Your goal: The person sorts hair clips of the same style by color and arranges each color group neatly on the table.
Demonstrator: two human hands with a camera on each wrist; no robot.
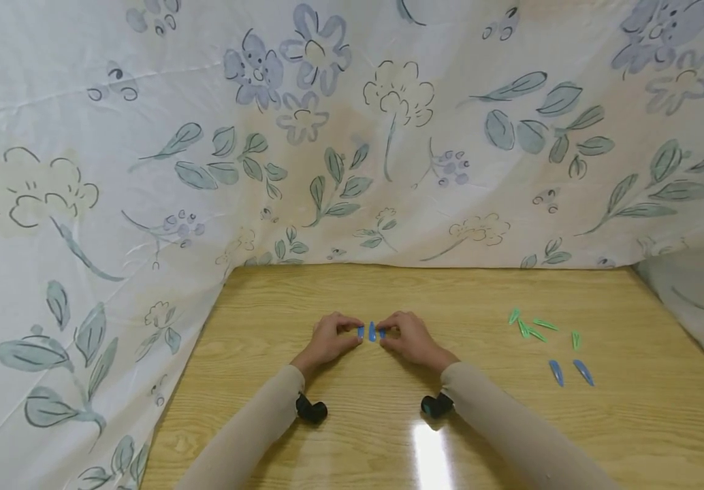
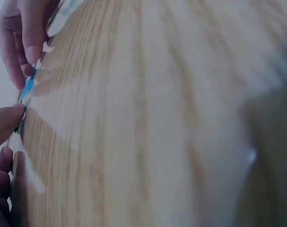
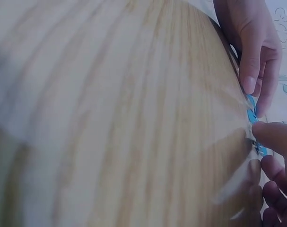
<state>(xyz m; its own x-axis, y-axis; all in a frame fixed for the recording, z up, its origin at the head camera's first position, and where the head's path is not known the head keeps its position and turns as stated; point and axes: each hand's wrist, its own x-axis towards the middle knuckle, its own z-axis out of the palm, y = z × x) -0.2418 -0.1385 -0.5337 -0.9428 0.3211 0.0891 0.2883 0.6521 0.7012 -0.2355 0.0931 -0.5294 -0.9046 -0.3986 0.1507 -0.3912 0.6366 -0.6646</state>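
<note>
Three blue snap hair clips stand in a short row on the wooden table in the head view. My left hand point(image 1: 332, 340) pinches the left clip point(image 1: 361, 332) between thumb and fingertips. The middle clip point(image 1: 372, 331) lies between the two hands, pointing away from me. The right clip point(image 1: 382, 334) is pinched by my right hand point(image 1: 410, 340) and is partly covered by its fingers. Both wrist views catch a blue clip point(image 2: 27, 87) edge-on at the table's far line, close to the fingertips.
Several green snap clips point(image 1: 523, 328) lie loosely grouped to the right on the table point(image 1: 358, 435). One green clip point(image 1: 576, 340) sits apart, above two more blue clips point(image 1: 556, 373). A floral cloth point(image 1: 352, 170) hangs along the table's back and sides.
</note>
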